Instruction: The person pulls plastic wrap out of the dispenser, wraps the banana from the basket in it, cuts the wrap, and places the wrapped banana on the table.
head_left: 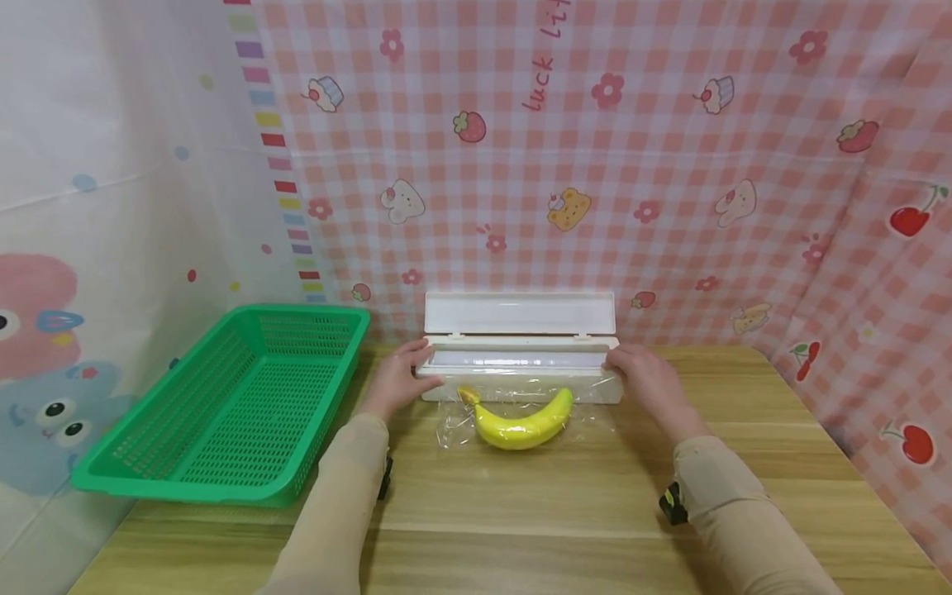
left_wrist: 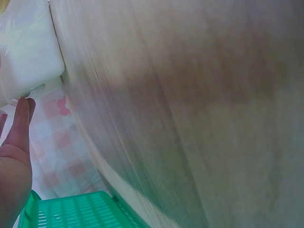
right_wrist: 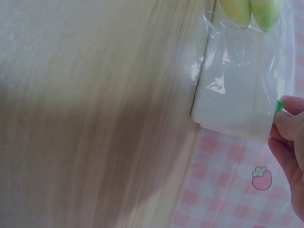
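Head view: my two hands at the ends of a white box, a banana in front of it.
My left hand (head_left: 397, 380) touches the box's left end with its fingers fairly straight, while my right hand (right_wrist: 289, 137) pinches a small green tab (right_wrist: 279, 106) between thumb and finger at the right end. The white box (head_left: 521, 340) has its lid (head_left: 521, 316) raised at the back. Clear film (head_left: 452, 426) spreads from its front around the yellow banana (head_left: 524, 431); I can't tell whether it passes over or under. To my left sits a green basket (head_left: 186, 494) on the wooden table (head_left: 521, 529).
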The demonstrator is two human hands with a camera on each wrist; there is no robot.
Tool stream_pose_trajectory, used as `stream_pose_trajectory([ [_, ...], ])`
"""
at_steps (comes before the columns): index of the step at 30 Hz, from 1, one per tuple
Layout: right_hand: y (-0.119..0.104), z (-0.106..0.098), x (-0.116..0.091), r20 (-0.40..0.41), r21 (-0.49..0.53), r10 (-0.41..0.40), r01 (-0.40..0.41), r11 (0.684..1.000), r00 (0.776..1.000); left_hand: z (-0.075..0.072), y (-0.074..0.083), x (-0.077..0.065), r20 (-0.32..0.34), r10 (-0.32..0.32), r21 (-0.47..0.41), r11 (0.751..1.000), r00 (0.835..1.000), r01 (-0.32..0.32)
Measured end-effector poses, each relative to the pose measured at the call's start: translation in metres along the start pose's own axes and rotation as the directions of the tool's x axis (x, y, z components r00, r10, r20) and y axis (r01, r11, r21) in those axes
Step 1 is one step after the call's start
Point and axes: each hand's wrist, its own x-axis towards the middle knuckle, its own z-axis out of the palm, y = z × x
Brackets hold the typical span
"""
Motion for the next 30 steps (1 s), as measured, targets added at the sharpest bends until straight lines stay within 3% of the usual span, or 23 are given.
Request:
stream_pose_trajectory([
  [9, 0.001, -0.003, -0.002, 0.019, 0.004, 0.010, -0.010, 1.000, 1.000, 0.000, 0.001, 0.001, 0.010, -0.004, -0.004, 1.000, 1.000, 0.004],
  [17, 0.010, -0.004, -0.007, -0.048, 0.017, -0.014, 0.015, 1.000, 0.999, -0.001, 0.001, -0.001, -0.002, -0.003, -0.023, 1.000, 1.000, 0.003],
  [30, 0.013, -0.003, -0.006, -0.050, 0.041, -0.026, 0.028, 0.999, 0.998, 0.001, 0.003, -0.001, 0.025, -0.029, -0.002, 1.000, 0.999, 0.029],
])
